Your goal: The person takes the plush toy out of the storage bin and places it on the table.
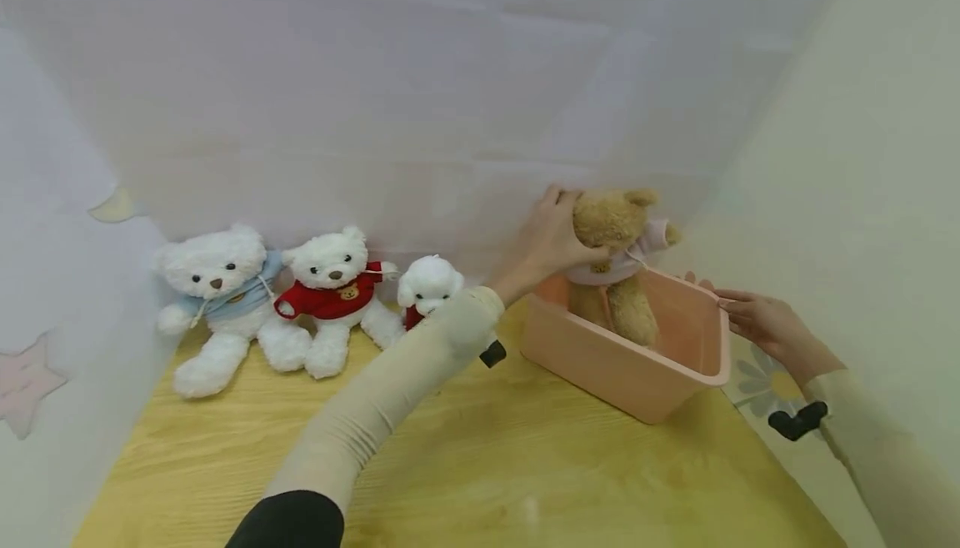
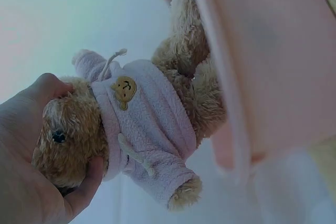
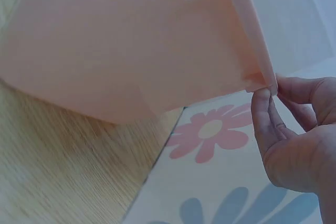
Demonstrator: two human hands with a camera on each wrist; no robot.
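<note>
A brown teddy bear [image 1: 630, 308] in a pale lilac hoodie stands with its legs inside a pink plastic bin [image 1: 600, 373]. My left hand [image 1: 551, 235] grips the bear by its head, thumb on one side and fingers on the other. In the left wrist view the bear's hoodie [image 2: 147, 108] shows a small bear-face patch, and its feet are hidden behind the bin wall [image 2: 283, 66]. At the bin's right end my right hand [image 1: 772, 327] pinches the rim; the right wrist view shows the fingers [image 3: 262, 114] under the rim's corner.
Along the back left sit a white bear in a blue hoodie [image 1: 243, 302], a white bear in a red sweater [image 1: 337, 298] and a smaller white plush dog [image 1: 431, 281], partly behind my left arm. All stand on a wooden table [image 1: 525, 465] against pale walls.
</note>
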